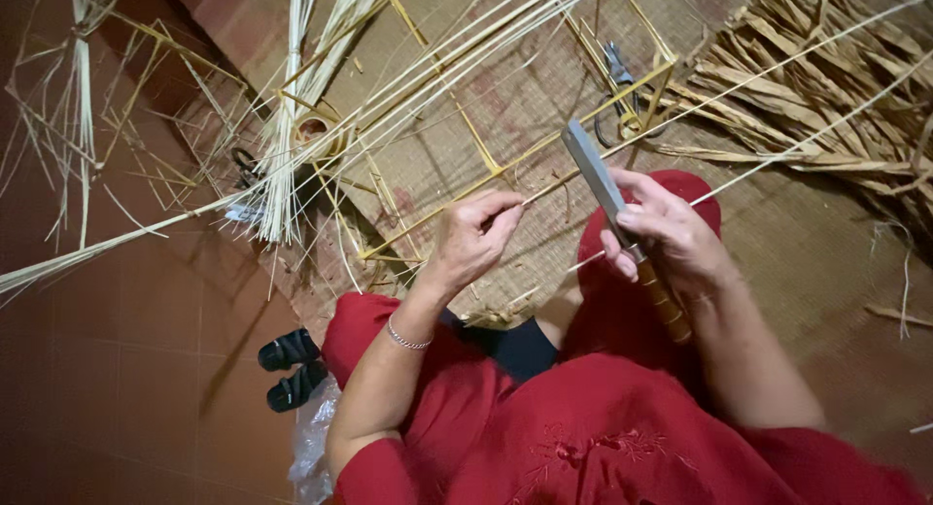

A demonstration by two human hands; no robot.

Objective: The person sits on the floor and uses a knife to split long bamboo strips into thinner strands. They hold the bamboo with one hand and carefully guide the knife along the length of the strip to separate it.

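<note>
My left hand point(473, 239) pinches a thin pale bamboo strip point(748, 82) between thumb and fingers; the strip runs up to the right across the mat. My right hand point(666, 231) grips a knife point(595, 174) by its banded wooden handle, the flat grey blade pointing up and left, close to the strip. I sit in red clothing with one red-covered knee point(680, 189) raised under the right hand. A bracelet is on my left wrist.
A woven mat point(807, 243) covers the floor. Long pale strips point(428, 72) fan out at upper left, with a tied bundle point(282, 165). Dry husk strips point(826, 87) are piled at upper right. Scissors point(617, 87) lie on the mat. Black sandals point(292, 367) rest on the red tile floor.
</note>
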